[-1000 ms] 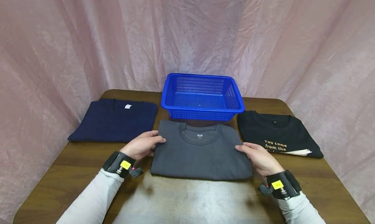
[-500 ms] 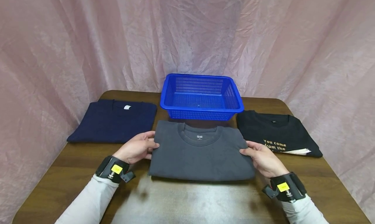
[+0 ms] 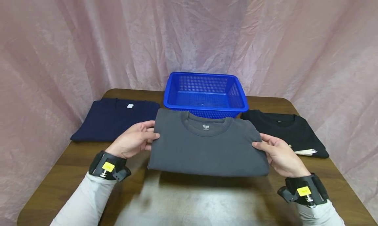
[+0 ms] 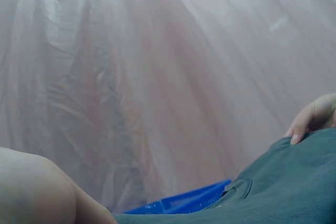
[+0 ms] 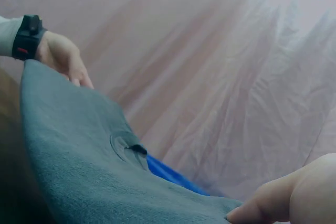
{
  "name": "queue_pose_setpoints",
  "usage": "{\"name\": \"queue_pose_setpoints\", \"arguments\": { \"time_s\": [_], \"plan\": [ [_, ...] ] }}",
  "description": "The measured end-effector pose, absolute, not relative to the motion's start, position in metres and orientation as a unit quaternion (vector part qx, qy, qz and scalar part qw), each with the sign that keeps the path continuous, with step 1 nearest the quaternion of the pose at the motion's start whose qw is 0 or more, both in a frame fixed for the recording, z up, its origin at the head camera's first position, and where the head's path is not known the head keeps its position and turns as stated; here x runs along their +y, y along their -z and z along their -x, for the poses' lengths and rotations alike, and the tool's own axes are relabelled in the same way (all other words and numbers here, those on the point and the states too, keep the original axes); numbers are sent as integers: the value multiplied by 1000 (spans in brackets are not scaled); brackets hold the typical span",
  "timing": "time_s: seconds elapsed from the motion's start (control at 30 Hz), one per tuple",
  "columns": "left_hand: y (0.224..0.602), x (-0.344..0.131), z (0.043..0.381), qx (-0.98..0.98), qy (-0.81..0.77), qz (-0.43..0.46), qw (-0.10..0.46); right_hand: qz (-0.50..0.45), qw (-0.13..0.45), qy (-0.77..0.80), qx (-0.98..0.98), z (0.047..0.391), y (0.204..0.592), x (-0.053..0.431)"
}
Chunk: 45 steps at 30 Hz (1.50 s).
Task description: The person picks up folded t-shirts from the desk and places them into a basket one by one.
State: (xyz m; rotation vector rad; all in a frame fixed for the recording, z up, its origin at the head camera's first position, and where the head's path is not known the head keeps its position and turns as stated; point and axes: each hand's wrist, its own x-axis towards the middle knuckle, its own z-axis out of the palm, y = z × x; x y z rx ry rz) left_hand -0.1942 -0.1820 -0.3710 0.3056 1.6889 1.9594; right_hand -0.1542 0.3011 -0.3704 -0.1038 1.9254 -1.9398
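A folded dark grey T-shirt (image 3: 206, 150) hangs above the table, its collar towards the far side and its shadow on the wood below. My left hand (image 3: 133, 139) pinches its left side, thumb on top and fingers underneath. On the right side my right hand (image 3: 283, 154) grips it the same way. In the right wrist view the grey cloth (image 5: 94, 150) sags between both hands. Just beyond the shirt stands a blue plastic basket (image 3: 203, 103) with nothing in it; the shirt's collar edge hides part of its front wall.
On the left of the wooden table (image 3: 73, 170) lies a folded navy shirt (image 3: 118, 121) with a white label. A folded black shirt (image 3: 283, 127) with a print lies on the right, partly covered by my right hand. Behind the table hangs a pink curtain (image 3: 189, 32).
Both hands have lifted the grey T-shirt off the table, raising it up and slightly towards the basket. The hands have moved somewhat further apart. Basket and other shirts stay where they were.
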Motion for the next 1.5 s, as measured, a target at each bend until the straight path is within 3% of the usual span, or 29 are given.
{"name": "queue_pose_setpoints", "arguments": {
  "time_s": [0.23, 0.87, 1.5],
  "plan": [
    [354, -181, 200, 623, -727, -137, 254, 63, 193, 703, 681, 159, 354, 305],
    [325, -172, 235, 636, -734, -124, 204, 27, 157, 723, 672, 191, 320, 293],
    [313, -158, 311, 617, -769, -49, 161, 2, 107, 764, 637, 273, 308, 273]
  ]
}}
